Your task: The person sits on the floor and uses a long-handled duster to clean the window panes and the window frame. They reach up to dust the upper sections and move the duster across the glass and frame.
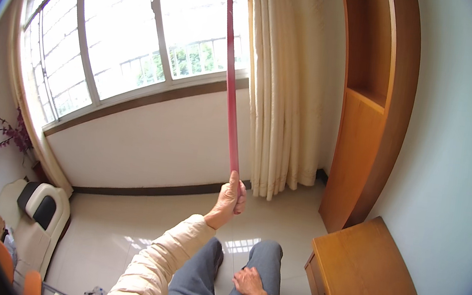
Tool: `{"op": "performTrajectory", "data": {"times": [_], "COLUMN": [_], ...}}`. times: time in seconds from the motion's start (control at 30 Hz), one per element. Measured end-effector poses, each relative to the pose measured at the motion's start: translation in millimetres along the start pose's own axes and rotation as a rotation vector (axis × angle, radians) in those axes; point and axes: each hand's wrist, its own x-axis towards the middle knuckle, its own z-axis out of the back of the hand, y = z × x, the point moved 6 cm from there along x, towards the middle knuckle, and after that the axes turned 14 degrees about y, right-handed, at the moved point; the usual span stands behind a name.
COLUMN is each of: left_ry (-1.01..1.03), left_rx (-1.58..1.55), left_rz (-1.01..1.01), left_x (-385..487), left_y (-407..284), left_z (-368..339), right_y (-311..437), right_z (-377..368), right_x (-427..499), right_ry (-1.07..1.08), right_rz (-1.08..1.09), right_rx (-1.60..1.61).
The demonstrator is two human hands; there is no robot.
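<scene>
My left hand (230, 195) is closed around the lower end of a long red pole (231, 85). The pole rises in front of the window, and its upper end reaches the top edge of the view, where a dark part shows. My right hand (249, 282) rests on the inner side of my right thigh, in grey trousers (267, 257), with nothing seen in it. Cream quilted sleeves (161, 255) cover both arms. Just right of the pole hangs a cream curtain (274, 108), beside the barred sliding window (122, 32).
A tall wooden cabinet (355, 162) and a low wooden cabinet (373, 270) stand at the right. A cream sofa (31, 228) lies at the left, near purple artificial-looking flowers (14, 133). Orange chair parts (32, 285) show at the lower left. Sunlight falls on the tiled floor (174, 219).
</scene>
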Motion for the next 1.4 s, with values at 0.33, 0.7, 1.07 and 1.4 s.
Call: {"op": "performTrajectory", "data": {"times": [0.33,0.7,1.07,1.4], "left_ry": [-0.035,-0.059,0.269,0.334], "left_rx": [0.194,0.356,0.194,0.043], "left_rz": [0.124,-0.103,-0.146,0.023], "left_x": [-149,-112,-130,-157], "left_y": [243,82,59,85], "left_z": [-5,-47,-86,-68], "right_y": [-39,17,39,48], "right_z": [-20,112,166,51], "right_x": [-10,-41,-52,-103], "right_ry": [-0.416,-0.072,-0.441,-0.073], "right_rz": [0.181,0.468,0.078,0.085], "right_rx": [0.572,1.981,1.554,1.689]}}
